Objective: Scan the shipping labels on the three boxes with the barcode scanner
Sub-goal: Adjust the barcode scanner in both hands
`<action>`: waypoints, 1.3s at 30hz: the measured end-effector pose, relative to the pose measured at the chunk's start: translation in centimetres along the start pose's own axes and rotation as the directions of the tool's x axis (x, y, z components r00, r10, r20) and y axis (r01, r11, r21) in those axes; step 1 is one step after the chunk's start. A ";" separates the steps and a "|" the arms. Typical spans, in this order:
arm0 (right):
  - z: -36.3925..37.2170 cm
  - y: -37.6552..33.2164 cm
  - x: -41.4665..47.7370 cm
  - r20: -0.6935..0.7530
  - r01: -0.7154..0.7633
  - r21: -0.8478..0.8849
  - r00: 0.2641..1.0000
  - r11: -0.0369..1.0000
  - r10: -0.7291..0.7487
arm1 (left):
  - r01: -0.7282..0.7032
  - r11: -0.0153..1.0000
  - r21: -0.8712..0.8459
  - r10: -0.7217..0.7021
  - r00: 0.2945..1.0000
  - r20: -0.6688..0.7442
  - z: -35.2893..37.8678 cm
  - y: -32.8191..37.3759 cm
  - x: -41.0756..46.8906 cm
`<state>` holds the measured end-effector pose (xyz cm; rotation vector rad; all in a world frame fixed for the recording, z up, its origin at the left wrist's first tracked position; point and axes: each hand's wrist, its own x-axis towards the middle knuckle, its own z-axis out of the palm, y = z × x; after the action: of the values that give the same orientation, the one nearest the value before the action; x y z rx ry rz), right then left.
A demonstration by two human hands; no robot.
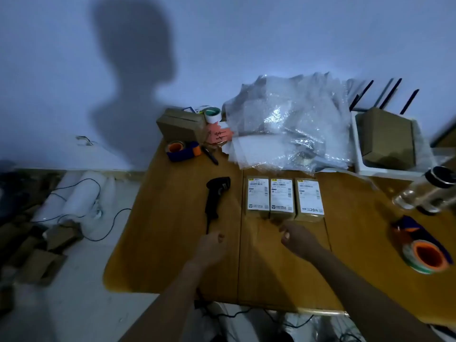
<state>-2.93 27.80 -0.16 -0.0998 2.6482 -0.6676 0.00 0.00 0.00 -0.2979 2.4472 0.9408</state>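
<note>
Nearest, left hand point(209, 245) and right hand point(299, 239) are hovering loosely curled, holding nothing. Just beyond the left, barcode scanner point(216, 197) is lying on the table point(172, 255): likely light, rigid plastic; best gripped at the handle. Right of it, three boxes point(283, 199) are sitting touching, labels up.

Table point(172, 243): wood, smooth, light sheen. Scanner point(217, 196): black plastic, matt. Three boxes point(283, 215): brown cardboard, matt; labels point(282, 196) white paper. Wrap point(288, 124): clear bubble plastic, glossy, crinkled. Tape rolls point(428, 257): glossy film, orange cores. Tray point(357, 154): white plastic, smooth. Bottle point(424, 191): clear, shiny; glass or plastic unclear. Far boxes point(179, 125): plain cardboard.
</note>
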 end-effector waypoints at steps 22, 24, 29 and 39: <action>2.7 -14.0 6.7 0.199 0.103 -0.029 0.975 0.994 -0.095 | 0.045 0.986 -0.163 -0.075 0.980 -0.185 -6.1 -2.6 0.2; 3.0 -14.8 7.6 0.188 0.014 0.123 0.982 0.992 -0.037 | 0.056 0.976 -0.208 -0.093 0.981 -0.170 -6.7 -2.7 0.9; 4.3 -16.3 9.7 0.152 -0.153 0.366 0.983 0.918 0.103 | 0.151 0.895 -0.420 -0.212 0.972 -0.103 -7.6 -2.3 3.9; 6.1 -18.3 13.5 0.122 -0.235 0.391 0.972 0.890 0.203 | 0.234 0.815 -0.531 -0.287 0.958 -0.019 -6.5 -2.7 8.2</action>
<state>-13.32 6.75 -1.44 0.2817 2.3432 -1.0875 -8.43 -6.60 -1.67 -0.8667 2.1073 1.4828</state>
